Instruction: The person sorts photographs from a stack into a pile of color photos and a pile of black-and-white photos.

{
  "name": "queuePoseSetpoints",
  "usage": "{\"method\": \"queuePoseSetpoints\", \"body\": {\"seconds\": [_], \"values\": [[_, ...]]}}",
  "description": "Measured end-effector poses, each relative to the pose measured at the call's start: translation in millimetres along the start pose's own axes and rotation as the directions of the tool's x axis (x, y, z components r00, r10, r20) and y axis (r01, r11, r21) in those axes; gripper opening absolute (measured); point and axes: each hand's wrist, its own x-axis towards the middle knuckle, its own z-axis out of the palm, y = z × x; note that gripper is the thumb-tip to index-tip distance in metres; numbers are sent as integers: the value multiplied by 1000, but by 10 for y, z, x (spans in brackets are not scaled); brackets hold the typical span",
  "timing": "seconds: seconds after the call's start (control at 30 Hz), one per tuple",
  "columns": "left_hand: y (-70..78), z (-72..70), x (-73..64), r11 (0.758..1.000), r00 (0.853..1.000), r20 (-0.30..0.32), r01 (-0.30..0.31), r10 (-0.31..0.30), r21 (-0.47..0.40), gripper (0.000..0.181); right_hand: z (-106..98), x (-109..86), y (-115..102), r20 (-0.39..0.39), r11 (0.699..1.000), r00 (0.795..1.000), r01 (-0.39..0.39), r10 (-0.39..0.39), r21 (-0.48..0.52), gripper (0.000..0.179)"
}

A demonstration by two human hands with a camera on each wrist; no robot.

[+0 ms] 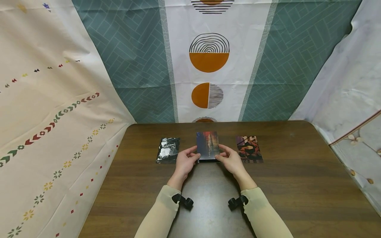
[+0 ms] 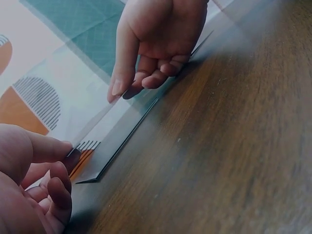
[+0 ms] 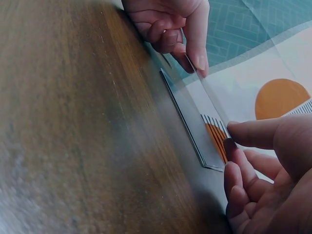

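A printed picture card (image 1: pixel 207 145), dark blue on one side and red-orange on the other, is held between both hands. My left hand (image 1: pixel 185 162) pinches its left edge near the bottom between thumb and fingers. Its right edge is pinched the same way by my right hand (image 1: pixel 232 161). In both wrist views the card appears as a thin tilted sheet (image 2: pixel 92 123), raised over the table. Beneath it lies a flat, dark-edged piece (image 3: pixel 183 122), mostly hidden by the card in the head view, where only a dark strip (image 1: pixel 208 161) shows.
A black-and-white picture card (image 1: pixel 168 150) lies on the wooden table (image 1: pixel 297 185) beside my left hand. A reddish-brown picture card (image 1: pixel 249 148) lies beyond my right hand. Patterned cloth (image 1: pixel 137 59) hangs behind the table, with pale cloths at both sides.
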Motion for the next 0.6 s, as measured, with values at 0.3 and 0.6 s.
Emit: {"method": "queuePoseSetpoints", "body": {"seconds": [0.3, 0.6], "values": [[65, 35, -26, 999, 1000, -3, -29, 29, -15, 44, -35, -14, -41, 7, 999, 1000, -17, 17, 36, 62], [97, 200, -113, 998, 998, 25, -56, 56, -28, 52, -190, -92, -17, 19, 1000, 1000, -5, 4, 29, 61]]}}
